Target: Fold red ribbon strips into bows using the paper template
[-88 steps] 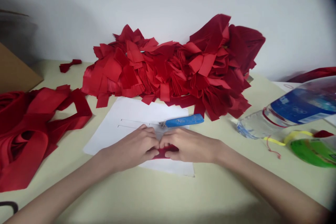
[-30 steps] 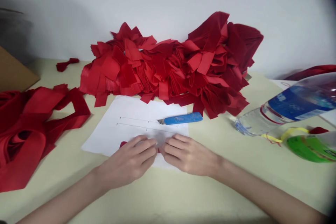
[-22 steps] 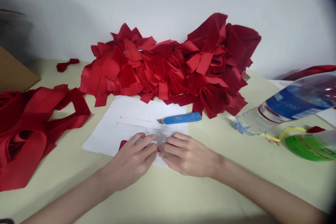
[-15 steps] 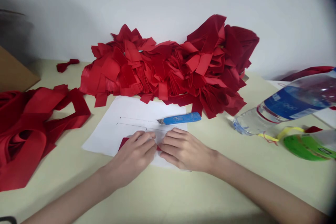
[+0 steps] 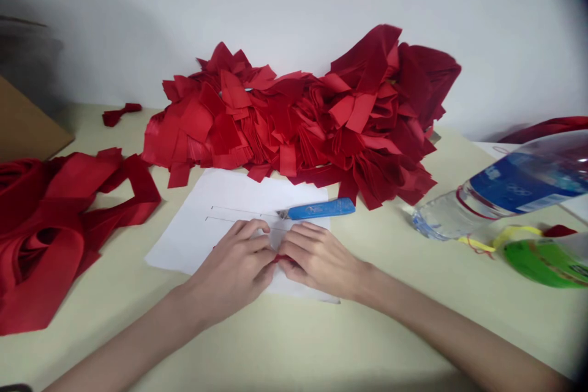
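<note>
My left hand (image 5: 241,263) and my right hand (image 5: 319,257) meet over a white sheet of paper (image 5: 184,239), their fingers bent and pinched close together. Between the fingertips shows a small bit of red ribbon (image 5: 278,258), gripped from both sides; most of it is hidden under the hands. Black ruled lines with short end marks are drawn on the paper. Just beyond my fingers lies a blue utility knife (image 5: 321,209), its blade end pointing left over the paper.
A large heap of cut red ribbon pieces (image 5: 289,122) stands against the wall. Loose long red ribbon (image 5: 55,208) lies at left, near a cardboard box (image 5: 27,122). At right lie a clear bottle with a blue label (image 5: 514,180) and a green-labelled bottle (image 5: 542,262).
My left hand has shifted slightly, covering the red ribbon end that showed at its left. The fingers still meet at the ribbon. The whole view has moved a little.
</note>
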